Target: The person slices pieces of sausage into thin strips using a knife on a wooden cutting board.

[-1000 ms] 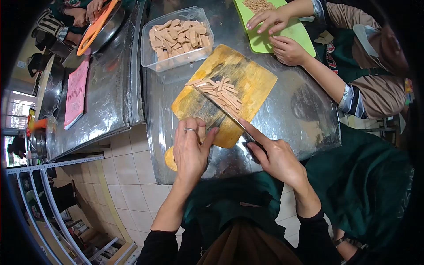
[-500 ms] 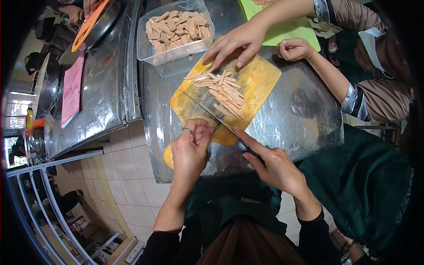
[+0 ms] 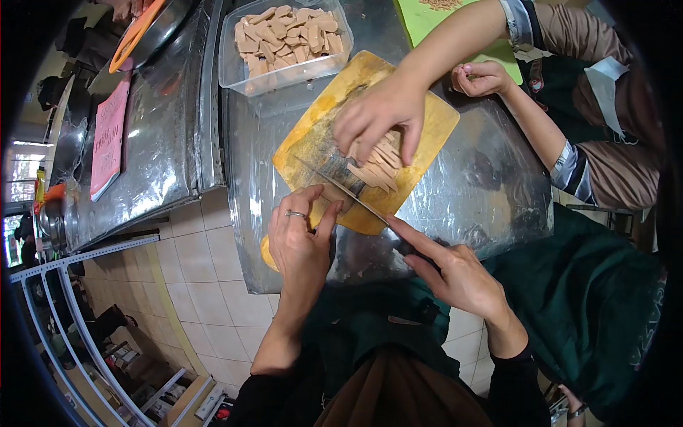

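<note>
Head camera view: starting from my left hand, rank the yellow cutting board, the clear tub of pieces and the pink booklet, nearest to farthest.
From the left hand:
1. Yellow cutting board, right under the fingertips, just ahead.
2. Clear tub, past the board's far end, top of the view.
3. Pink booklet, on the neighbouring steel counter to the left, across the gap between tables.

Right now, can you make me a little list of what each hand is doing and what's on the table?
left hand: pins a piece on the yellow cutting board
right hand: grips the knife, blade on the board
co-worker's hand: lies on the cut strips
plastic tub: holds tan chunks, beyond the board
table: shiny metal
</note>
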### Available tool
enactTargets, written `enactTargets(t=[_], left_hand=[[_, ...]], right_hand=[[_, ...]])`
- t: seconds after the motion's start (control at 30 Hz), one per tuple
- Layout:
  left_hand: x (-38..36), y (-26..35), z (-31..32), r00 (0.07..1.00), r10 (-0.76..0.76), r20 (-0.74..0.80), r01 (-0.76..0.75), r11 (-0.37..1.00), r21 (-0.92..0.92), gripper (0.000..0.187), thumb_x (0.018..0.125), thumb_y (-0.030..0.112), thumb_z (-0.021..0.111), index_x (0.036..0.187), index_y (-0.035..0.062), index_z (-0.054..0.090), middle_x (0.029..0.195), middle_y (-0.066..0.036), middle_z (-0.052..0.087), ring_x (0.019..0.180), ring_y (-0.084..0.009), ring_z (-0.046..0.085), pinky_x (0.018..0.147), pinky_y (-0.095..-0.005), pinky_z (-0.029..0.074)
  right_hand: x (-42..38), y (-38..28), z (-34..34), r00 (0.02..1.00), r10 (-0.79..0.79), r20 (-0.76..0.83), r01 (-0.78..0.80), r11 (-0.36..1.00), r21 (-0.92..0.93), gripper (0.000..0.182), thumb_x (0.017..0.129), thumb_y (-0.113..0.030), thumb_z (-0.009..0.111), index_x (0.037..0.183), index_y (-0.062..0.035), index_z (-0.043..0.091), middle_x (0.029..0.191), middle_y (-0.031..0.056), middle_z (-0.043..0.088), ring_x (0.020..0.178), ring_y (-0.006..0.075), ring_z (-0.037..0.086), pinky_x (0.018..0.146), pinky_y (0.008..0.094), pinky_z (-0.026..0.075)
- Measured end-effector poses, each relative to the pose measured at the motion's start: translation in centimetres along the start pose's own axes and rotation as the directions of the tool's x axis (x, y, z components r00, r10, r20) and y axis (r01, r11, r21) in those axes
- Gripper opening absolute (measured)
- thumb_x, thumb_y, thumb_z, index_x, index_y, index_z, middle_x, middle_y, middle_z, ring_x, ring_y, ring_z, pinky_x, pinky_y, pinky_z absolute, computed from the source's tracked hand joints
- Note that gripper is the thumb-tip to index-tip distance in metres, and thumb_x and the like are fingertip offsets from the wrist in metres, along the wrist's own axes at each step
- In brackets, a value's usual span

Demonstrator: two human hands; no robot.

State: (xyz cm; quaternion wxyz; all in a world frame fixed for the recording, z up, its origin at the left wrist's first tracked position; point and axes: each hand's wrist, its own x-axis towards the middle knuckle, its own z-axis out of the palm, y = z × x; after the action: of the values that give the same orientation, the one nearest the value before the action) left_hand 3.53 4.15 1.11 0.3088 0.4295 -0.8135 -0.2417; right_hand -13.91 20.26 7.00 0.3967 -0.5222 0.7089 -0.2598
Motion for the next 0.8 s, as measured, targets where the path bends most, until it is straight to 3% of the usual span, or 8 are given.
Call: enactTargets(t=[0.13, 0.43, 0.8], left_hand=[[-0.1, -0.1, -0.1, 1.0, -0.012, 0.013, 0.012, 1.0, -0.012, 0.032, 0.081, 0.012, 0.085, 0.109, 0.0059, 0.071, 0.104, -0.009, 0.071, 0.093, -0.0296, 0.065, 0.082, -0.0399, 0.05], [-0.3, -0.4, 0.1, 0.999, 0.039, -0.021, -0.039, 0.999, 0.022, 0.033, 0.08, 0.015, 0.086, 0.109, 0.0114, 0.072, 0.109, -0.005, 0.07, 0.095, -0.027, 0.064, 0.083, -0.0382, 0.049], [-0.3, -0.8, 0.5, 0.994, 0.092, -0.062, -0.088, 0.994, 0.066, 0.037, 0.075, 0.015, 0.09, 0.108, 0.0135, 0.074, 0.107, -0.002, 0.069, 0.089, -0.0248, 0.064, 0.077, -0.0363, 0.048]], right_hand=[[-0.4, -0.3, 0.3, 0.998, 0.012, -0.055, -0.009, 0.998, 0.063, 0.066, 0.101, -0.009, 0.061, 0.16, -0.0267, 0.038, 0.098, 0.0297, 0.069, 0.073, 0.0497, 0.066, 0.063, 0.0552, 0.053], [-0.5, -0.8, 0.6, 1.0, -0.002, -0.013, 0.001, 0.997, -0.079, 0.065, 0.102, -0.009, 0.059, 0.16, -0.0282, 0.037, 0.075, 0.0272, 0.065, 0.067, 0.0464, 0.067, 0.057, 0.0497, 0.052], [-0.2, -0.5, -0.4, 0.997, -0.03, 0.076, 0.038, 0.994, -0.106, 0.07, 0.101, -0.011, 0.062, 0.162, -0.0261, 0.033, 0.087, 0.0195, 0.074, 0.063, 0.0388, 0.071, 0.054, 0.0441, 0.057]])
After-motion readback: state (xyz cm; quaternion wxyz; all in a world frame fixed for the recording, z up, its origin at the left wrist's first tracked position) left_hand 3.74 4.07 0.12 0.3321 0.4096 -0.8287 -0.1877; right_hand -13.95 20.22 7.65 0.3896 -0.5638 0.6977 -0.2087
